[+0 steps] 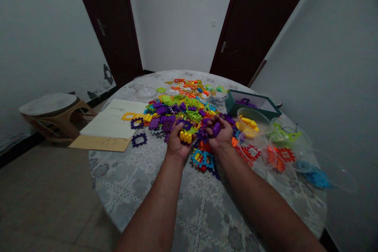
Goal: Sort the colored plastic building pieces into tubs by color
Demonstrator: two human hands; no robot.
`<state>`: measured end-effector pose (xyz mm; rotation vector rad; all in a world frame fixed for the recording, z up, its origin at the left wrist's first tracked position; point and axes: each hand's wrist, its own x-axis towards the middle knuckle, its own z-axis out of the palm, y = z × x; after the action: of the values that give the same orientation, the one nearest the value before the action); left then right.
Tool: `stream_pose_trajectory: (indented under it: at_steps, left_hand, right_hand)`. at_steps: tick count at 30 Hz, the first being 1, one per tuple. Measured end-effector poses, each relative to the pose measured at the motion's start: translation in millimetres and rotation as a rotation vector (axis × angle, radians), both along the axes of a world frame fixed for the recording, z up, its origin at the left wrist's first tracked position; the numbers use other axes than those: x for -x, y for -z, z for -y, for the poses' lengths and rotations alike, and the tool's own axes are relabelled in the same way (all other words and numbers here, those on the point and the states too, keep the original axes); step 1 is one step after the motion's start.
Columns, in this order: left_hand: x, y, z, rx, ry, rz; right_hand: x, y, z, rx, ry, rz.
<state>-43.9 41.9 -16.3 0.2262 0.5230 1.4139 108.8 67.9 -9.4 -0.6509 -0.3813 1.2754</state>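
Note:
My left hand [177,146] is turned palm up, its fingers curled round yellow plastic building pieces [186,137]. In my right hand [223,134], also curled and palm up, lies a chunky purple building piece [216,128]. Both hands are at the near side of a heap of mixed plastic building pieces [193,115] in purple, green, blue and yellow. Between my wrists lies a light-blue square piece [198,158] with openings. Purple square frames [139,139] lie to the left of my left hand.
A dark green box [233,107] holding purple pieces stands at the right. Nearby are clear bowls, one with yellow pieces [248,125], others with green, red and blue ones. An open white sheet [110,116] lies at the left. A patterned cloth [203,208] covers the round table.

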Motion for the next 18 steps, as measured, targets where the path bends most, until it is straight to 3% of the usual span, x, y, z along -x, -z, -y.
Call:
stream_pose_trajectory:
  at_steps: [6, 12, 15, 18]
  left_hand:
    - [1, 0.4, 0, -0.033, -0.017, -0.014]
    - [-1, -0.6, 1, -0.011, 0.005, -0.005]
    - [-3, -3.5, 2, 0.008, 0.03, -0.014]
    - [-5, -6.6, 4, 0.029, 0.041, -0.022]
  right_hand:
    - [-8, -28.5, 12, -0.077, -0.069, -0.001]
    - [-27, -49.9, 27, 0.008, -0.114, 0.153]
    - [-55, -64.0, 16, 0.031, -0.151, 0.29]
    - [-94, -83.1, -20, 0.005, -0.004, 0.455]
